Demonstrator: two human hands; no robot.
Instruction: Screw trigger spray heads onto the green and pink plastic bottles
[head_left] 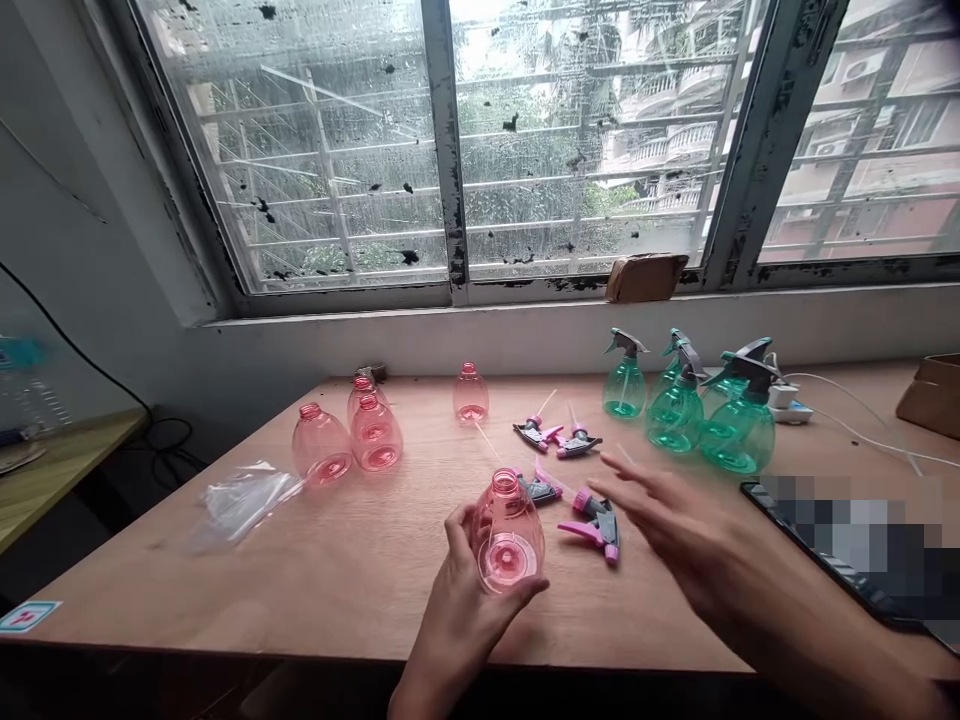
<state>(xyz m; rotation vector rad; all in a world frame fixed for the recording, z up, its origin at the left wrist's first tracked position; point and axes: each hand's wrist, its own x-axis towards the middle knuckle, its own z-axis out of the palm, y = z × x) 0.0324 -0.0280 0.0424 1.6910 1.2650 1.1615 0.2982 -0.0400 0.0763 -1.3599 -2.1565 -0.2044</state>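
My left hand [469, 605] is wrapped round a clear pink spray bottle [508, 535] with an uncapped neck, held tilted above the table's front part. Right of it, my right hand [667, 520] is stretched out with its fingers apart and nothing in them. Just left of those fingers lies a pink and grey trigger spray head [600, 525] on its side. Another spray head [541, 488] lies partly hidden behind the held bottle. Farther back are two more, one spray head [536, 434] beside another spray head [577, 440], with thin tubes sticking out.
Pink bottles without heads [377, 435] stand at the back left, near a clear plastic bag [244, 500]. A lone pink bottle [471, 393] is at the back middle. Several green spray bottles [673, 415] stand back right, before a white plug [787, 405]. A phone [832, 560] lies right.
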